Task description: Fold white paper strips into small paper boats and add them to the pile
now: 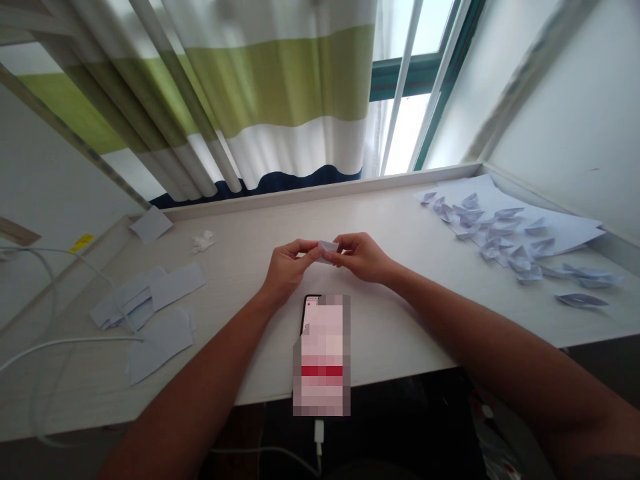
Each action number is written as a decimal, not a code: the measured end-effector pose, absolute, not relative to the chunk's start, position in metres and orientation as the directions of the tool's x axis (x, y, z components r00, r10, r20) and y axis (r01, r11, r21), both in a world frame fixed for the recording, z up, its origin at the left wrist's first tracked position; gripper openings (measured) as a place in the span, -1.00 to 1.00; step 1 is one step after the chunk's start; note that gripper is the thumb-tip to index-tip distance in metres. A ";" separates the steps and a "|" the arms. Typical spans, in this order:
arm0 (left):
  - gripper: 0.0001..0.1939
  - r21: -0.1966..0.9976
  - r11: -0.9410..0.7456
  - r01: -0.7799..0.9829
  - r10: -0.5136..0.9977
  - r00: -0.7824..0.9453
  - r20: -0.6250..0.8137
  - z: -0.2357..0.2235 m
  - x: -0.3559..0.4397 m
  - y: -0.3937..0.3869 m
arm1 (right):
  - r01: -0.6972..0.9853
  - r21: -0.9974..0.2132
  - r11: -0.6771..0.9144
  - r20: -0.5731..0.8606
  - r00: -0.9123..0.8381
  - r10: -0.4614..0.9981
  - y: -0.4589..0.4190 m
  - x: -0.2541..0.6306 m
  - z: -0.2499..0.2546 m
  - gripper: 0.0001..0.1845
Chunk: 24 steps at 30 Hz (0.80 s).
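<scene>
Between my two hands, just above the middle of the desk, is a small piece of folded white paper. My left hand pinches its left side between thumb and fingers. On the right side, my right hand grips it the same way, the fingertips close together. The paper's lower folds are partly covered by the fingers. A phone, its screen blurred out, lies on the desk below both hands.
Several folded paper boats cluster at the right beside white sheets. Loose paper pieces lie at the left, with a crumpled scrap behind. White cables cross the left side. A curtain hangs beyond the desk's raised back edge.
</scene>
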<state>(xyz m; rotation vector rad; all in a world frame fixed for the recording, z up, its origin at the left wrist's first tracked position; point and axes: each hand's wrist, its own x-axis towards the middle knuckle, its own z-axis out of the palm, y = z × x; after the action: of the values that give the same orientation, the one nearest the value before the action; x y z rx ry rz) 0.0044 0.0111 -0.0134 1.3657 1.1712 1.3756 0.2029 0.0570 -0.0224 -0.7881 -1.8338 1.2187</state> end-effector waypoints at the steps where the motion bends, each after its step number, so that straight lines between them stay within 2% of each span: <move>1: -0.71 0.976 -0.214 0.043 0.975 -0.044 0.216 -0.013 0.005 0.011 | 0.070 -0.934 0.350 0.270 -0.504 0.821 0.056 0.203 -0.021 -0.42; 5: -0.73 0.972 -0.226 0.059 0.973 -0.037 0.228 -0.010 0.003 0.011 | 0.058 -0.934 0.352 0.276 -0.510 0.815 0.055 0.203 -0.020 -0.42; 10: -0.73 0.984 -0.172 0.037 0.984 -0.030 0.173 -0.009 0.001 0.011 | 0.067 -0.908 0.413 0.329 -0.493 0.805 0.056 0.204 -0.022 -0.56; 15: -0.77 0.991 -0.131 -0.041 0.989 0.062 0.133 -0.006 0.003 0.007 | 0.161 -0.748 0.644 0.531 -0.438 0.726 0.058 0.209 -0.018 -0.80; 18: -0.75 0.989 -0.131 -0.074 0.989 0.064 0.136 -0.007 0.003 0.007 | 0.199 -0.668 0.717 0.590 -0.445 0.673 0.058 0.211 -0.017 -0.92; 24: -0.64 0.991 -0.112 -0.070 0.994 -0.004 0.112 -0.009 -0.003 0.011 | 0.222 -0.554 0.802 0.634 -0.512 0.580 0.058 0.212 -0.019 -0.89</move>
<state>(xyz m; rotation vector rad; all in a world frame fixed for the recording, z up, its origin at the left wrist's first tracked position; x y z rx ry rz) -0.0030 0.0113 -0.0090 1.2385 1.1022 1.3229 0.2118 0.0580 -0.0188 -0.5909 -2.1036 0.5142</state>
